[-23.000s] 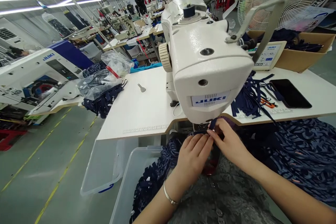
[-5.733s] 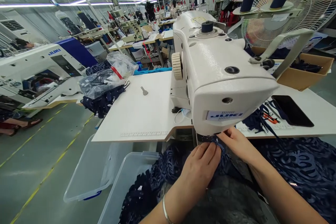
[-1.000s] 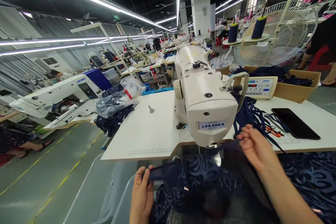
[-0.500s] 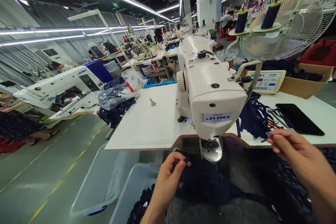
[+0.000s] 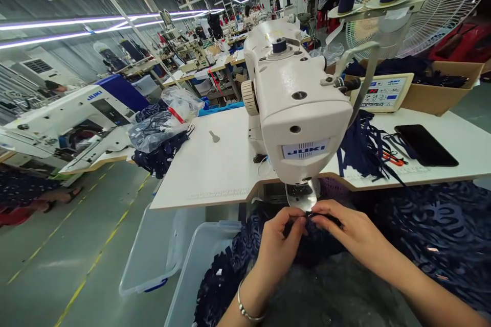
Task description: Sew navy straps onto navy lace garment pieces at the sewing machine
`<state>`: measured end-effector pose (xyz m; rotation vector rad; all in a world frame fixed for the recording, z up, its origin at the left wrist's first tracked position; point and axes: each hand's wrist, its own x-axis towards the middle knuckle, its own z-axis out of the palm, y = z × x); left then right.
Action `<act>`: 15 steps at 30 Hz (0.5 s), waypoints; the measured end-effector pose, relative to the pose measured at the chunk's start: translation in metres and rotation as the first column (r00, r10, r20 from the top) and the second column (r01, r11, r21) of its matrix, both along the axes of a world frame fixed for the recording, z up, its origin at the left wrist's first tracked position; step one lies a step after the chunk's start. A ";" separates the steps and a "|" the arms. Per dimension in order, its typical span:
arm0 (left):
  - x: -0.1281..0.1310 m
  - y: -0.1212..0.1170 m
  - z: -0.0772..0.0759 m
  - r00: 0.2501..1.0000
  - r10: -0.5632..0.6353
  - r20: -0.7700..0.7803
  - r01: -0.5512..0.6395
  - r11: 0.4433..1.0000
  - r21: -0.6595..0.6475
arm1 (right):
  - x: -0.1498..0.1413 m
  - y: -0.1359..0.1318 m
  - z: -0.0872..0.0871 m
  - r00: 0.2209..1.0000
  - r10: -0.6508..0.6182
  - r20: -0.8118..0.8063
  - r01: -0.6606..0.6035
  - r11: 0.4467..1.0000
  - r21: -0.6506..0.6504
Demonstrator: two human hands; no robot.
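Note:
Both hands meet right in front of the white sewing machine (image 5: 305, 112), by its shiny metal guard (image 5: 301, 195). Thumb and fingertips of my left hand (image 5: 282, 237) are pinched on dark navy fabric. My right hand (image 5: 343, 220) pinches a thin navy strap (image 5: 325, 216) close against the left fingertips. How the strap and the fabric meet is hidden by my fingers. Below hangs more dark navy fabric with a swirl pattern (image 5: 249, 237), partly over my lap. On the table to the right lies a heap of navy straps (image 5: 358, 145).
Right of the machine are a black phone (image 5: 425, 145), orange-handled snips (image 5: 395, 158), a control panel (image 5: 385, 93) and a cardboard box (image 5: 441, 89). Clear plastic bins (image 5: 184, 278) stand lower left. Patterned fabric (image 5: 448, 230) drapes at right. A small metal tool (image 5: 214, 136) lies on the tabletop.
My right hand has come from beside the strap heap to the machine's front, holding a strap. My left hand has shifted right to meet it. The view has tilted downward.

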<state>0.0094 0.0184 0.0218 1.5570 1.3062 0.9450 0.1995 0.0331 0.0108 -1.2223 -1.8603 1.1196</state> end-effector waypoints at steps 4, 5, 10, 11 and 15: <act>0.001 0.000 -0.004 1.000 0.010 -0.018 -0.010 1.000 -0.005 | -0.001 0.001 0.001 1.000 -0.025 0.014 0.025 1.000 0.003; 0.002 0.000 -0.005 1.000 0.007 -0.016 -0.007 1.000 -0.015 | -0.002 0.000 0.000 1.000 -0.013 0.017 0.013 1.000 0.001; 0.003 0.001 -0.002 1.000 0.009 -0.030 -0.010 0.999 -0.035 | -0.005 -0.003 0.000 0.998 0.046 0.039 -0.047 0.999 0.010; 0.003 0.002 -0.002 0.999 0.000 -0.045 -0.001 1.000 -0.029 | -0.005 -0.004 0.000 0.998 0.054 0.039 -0.054 0.998 0.013; 0.003 0.000 -0.006 0.986 0.024 -0.168 -0.010 0.996 0.083 | -0.006 -0.006 -0.001 0.997 0.073 0.006 -0.073 0.996 0.042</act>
